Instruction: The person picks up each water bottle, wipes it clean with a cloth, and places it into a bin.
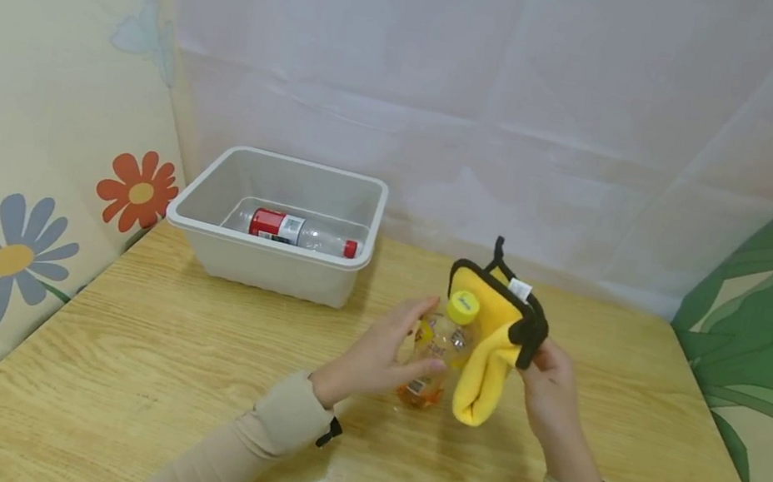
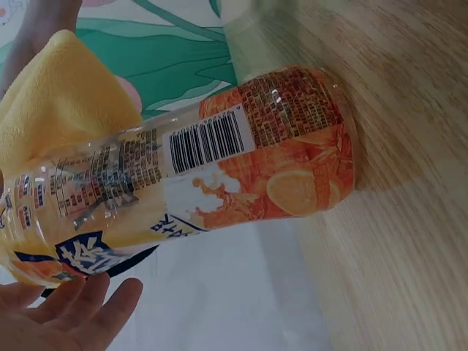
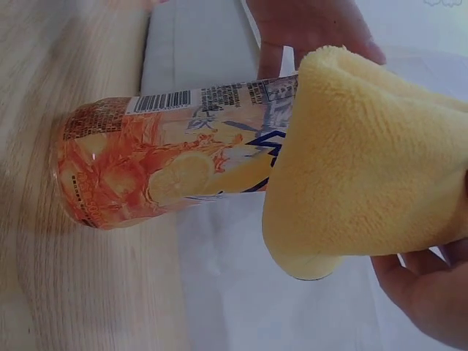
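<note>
A clear drink bottle with a yellow cap and an orange-printed label stands on the table, its base at the wood. My left hand holds it from the left, thumb on the near side and fingers on the far side. Just right of the bottle, my right hand grips a folded yellow cloth with black edging and a small white tag. In the right wrist view the cloth hides the bottle's upper part. Fingertips of the left hand show beside the label in the left wrist view.
A light grey plastic bin stands at the back left of the wooden table. Inside it lies a clear bottle with a red label and red cap. Fabric hangs behind, and flower-printed panels flank both sides.
</note>
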Available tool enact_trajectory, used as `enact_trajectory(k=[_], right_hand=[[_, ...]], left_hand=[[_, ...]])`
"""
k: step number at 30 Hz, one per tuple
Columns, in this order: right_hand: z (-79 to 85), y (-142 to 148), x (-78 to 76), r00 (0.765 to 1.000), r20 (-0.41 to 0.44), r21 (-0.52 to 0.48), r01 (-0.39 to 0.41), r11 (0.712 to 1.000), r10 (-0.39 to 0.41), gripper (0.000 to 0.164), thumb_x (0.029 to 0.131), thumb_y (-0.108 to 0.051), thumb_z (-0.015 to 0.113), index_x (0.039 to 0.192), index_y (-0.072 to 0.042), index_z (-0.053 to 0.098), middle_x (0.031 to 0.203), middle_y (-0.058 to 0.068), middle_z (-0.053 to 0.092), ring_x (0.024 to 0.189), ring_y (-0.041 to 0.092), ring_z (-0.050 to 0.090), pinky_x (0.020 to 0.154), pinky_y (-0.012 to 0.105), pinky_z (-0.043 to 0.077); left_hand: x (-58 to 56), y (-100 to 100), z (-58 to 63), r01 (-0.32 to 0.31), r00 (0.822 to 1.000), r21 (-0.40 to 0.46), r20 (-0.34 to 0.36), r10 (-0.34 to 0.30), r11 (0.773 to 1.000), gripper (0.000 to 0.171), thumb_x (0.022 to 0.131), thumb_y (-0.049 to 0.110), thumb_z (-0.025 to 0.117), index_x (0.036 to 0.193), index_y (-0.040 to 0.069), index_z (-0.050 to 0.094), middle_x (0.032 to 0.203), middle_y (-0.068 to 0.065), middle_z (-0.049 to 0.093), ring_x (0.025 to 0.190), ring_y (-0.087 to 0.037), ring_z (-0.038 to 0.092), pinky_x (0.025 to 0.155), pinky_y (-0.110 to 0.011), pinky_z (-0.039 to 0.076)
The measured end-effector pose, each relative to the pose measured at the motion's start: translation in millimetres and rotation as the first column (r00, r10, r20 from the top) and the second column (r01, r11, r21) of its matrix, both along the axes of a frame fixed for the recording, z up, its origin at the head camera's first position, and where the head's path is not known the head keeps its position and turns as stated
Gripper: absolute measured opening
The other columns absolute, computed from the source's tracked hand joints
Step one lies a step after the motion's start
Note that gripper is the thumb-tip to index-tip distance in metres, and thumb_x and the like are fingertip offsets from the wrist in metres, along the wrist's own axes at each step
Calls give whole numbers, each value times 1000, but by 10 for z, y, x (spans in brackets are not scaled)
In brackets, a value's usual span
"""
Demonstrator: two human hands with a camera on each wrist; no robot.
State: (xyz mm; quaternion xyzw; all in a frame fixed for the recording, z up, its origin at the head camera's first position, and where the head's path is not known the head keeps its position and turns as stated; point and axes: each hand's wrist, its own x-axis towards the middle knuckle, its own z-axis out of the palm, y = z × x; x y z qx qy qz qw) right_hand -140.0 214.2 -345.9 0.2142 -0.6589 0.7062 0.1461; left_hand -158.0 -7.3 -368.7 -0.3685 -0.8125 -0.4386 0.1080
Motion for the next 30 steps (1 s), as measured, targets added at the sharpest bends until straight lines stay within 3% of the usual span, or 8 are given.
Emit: enact_trajectory(k=[8,18,30], right_hand=[[-20,-13,-16,996,88,102,19,995,-28,40,88,8,49,95,-27,65,93,-11,64,88,4,55,76,14,47],[-183,12,-49,974,223,78,-59,995,41,39,91,4,46,100,-29,63,99,-10,61,92,5,53,76,19,49],[-350,-16,-58,961,270,2,-70,998,67,48,88,9,41,98,-31,64,97,-11,61,88,4,55,75,18,49]], left_hand=[[18,26,6,-74,997,0,-35,74,997,74,82,28,67,139,1,29,132,-12,40,114,-22,46,94,-31,44],[1,29,9,-53,996,0,-66,53,999,75,81,23,69,140,1,28,129,-14,45,109,-22,50,89,-25,47],[-10,24,15,-7,1000,28,2,7,1000,75,82,18,67,141,-1,24,132,-17,40,118,-26,45,87,-21,48]])
